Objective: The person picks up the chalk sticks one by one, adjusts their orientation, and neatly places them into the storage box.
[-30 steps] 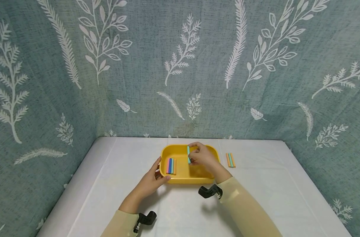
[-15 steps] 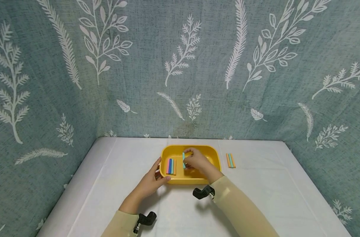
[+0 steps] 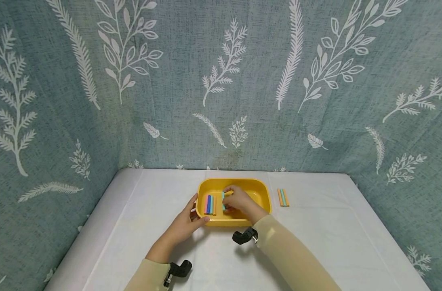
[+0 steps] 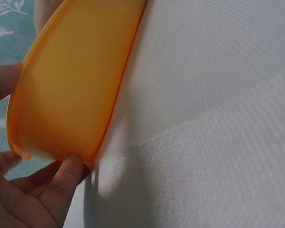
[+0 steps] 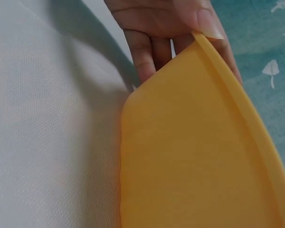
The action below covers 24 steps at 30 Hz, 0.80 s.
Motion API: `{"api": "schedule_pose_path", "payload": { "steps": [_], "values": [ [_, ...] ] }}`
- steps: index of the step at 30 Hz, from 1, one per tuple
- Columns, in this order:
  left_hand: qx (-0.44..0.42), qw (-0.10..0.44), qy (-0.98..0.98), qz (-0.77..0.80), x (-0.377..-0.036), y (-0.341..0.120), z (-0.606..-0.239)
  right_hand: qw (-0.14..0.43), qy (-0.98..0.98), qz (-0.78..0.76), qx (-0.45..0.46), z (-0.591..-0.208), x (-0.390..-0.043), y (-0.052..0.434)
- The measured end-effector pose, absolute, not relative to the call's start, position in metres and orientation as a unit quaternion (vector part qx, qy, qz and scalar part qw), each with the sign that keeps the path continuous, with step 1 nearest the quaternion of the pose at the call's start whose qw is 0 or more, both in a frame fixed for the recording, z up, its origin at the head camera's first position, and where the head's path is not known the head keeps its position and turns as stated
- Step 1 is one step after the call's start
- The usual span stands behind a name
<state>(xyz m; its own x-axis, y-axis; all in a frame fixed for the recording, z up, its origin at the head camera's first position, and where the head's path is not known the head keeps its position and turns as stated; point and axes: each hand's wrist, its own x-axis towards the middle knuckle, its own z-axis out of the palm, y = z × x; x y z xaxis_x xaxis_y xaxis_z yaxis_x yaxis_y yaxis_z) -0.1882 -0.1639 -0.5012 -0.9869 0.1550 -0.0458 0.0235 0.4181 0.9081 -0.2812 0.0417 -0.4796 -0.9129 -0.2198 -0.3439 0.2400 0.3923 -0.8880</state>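
Teal stick (image 3: 223, 200) in rt hand (image 3: 238, 199), over tray (image 3: 264, 193).

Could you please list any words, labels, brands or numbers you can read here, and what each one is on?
None: no writing shows in any view. The yellow tray, the sticks in it, the sticks on the table and the cloth are plain; the backdrop bears only leaf prints.
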Motion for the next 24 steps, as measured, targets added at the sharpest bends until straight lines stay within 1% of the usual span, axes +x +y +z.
{"api": "schedule_pose_path", "payload": {
  "steps": [5,24],
  "values": [
    [0.054,0.063,0.839,0.538,-0.1877,-0.1646,-0.5009,0.209,0.807,-0.552,0.004,-0.4814,-0.2821,0.0394],
    [0.053,0.063,0.839,0.537,-0.1872,-0.1643,-0.5011,0.163,0.876,-0.454,-0.022,-0.486,-0.2777,0.0317]
  ]
}}
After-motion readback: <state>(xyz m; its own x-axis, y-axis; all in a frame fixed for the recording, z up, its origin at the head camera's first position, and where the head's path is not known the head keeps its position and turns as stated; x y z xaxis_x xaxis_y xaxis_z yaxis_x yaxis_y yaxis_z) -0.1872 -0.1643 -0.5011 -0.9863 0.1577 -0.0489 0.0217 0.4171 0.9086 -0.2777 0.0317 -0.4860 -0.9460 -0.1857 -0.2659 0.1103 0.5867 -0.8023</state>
